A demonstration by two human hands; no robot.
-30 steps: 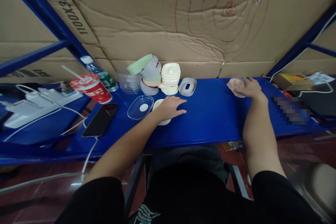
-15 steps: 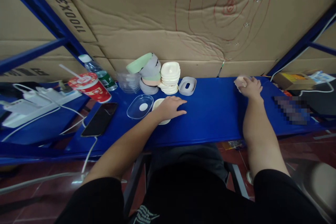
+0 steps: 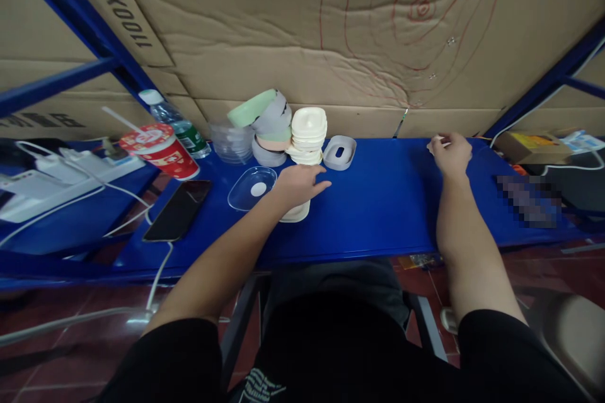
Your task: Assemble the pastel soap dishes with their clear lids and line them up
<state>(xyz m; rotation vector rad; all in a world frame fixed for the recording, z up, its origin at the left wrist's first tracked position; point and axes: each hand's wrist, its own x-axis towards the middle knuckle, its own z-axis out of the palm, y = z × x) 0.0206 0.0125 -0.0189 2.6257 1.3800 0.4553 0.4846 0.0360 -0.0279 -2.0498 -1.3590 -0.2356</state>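
Note:
My left hand (image 3: pixel 299 186) is over a cream lid (image 3: pixel 295 212) that lies near the table's front, its thumb and fingers apart. Just left of it lies a clear lid (image 3: pixel 246 189) with a white round sticker. Behind stand a stack of cream lids (image 3: pixel 309 129), a pile of grey and green bowls (image 3: pixel 270 119), clear containers (image 3: pixel 231 141) and a grey oval piece with a slot (image 3: pixel 347 162). At the table's right rear my right hand (image 3: pixel 451 152) is closed round a small pale object (image 3: pixel 435 143), mostly hidden by the fingers.
A red cup with a straw (image 3: pixel 172 154), a plastic bottle (image 3: pixel 186 133) and a black phone (image 3: pixel 177 211) are at the left, with a power strip (image 3: pixel 70 179) and white cables beyond. An open cardboard box (image 3: pixel 534 148) stands at the right. Cardboard (image 3: pixel 236 25) rises behind the blue table (image 3: pixel 378 214).
My left hand has shifted slightly back and left, showing more of the cream lid's front edge. The fingers of my right hand have drawn in around the pale object.

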